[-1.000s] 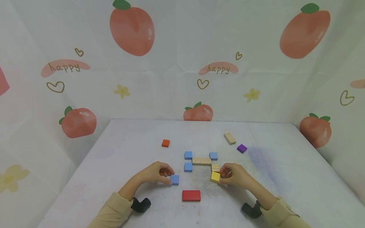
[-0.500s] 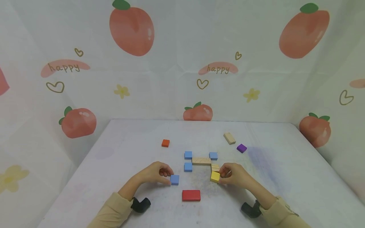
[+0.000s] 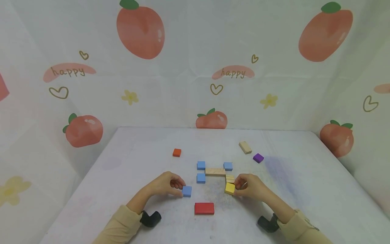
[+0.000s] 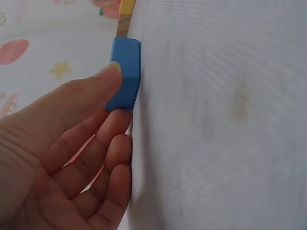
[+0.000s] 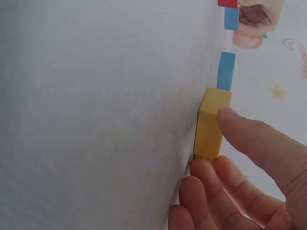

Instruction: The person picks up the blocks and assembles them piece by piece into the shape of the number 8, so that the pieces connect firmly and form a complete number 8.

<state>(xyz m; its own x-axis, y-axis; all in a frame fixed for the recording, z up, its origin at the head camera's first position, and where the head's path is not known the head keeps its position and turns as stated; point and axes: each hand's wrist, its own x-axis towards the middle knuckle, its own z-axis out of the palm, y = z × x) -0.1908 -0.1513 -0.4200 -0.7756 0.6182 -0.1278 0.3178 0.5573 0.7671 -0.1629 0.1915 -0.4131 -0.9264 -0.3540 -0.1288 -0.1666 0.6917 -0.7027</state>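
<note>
Around the middle of the white table [image 3: 137,152], the left hand [image 3: 166,184] pinches one of four blue square blocks [image 3: 187,191], the right hand [image 3: 251,186] the single yellow square block [image 3: 230,188]. Nearest the near edge lies one red rectangular block [image 3: 204,208]; three pale wooden blocks [image 3: 215,172], one orange block [image 3: 177,153] and one purple block [image 3: 258,158] lie farther in. White peach-printed cloth [image 3: 189,40] hangs behind.

Left hand [image 3: 167,184] pinches blue block [image 3: 187,191], left of red block [image 3: 204,208]. Right hand [image 3: 250,186] pinches yellow block [image 3: 230,188], right of red block.
</note>
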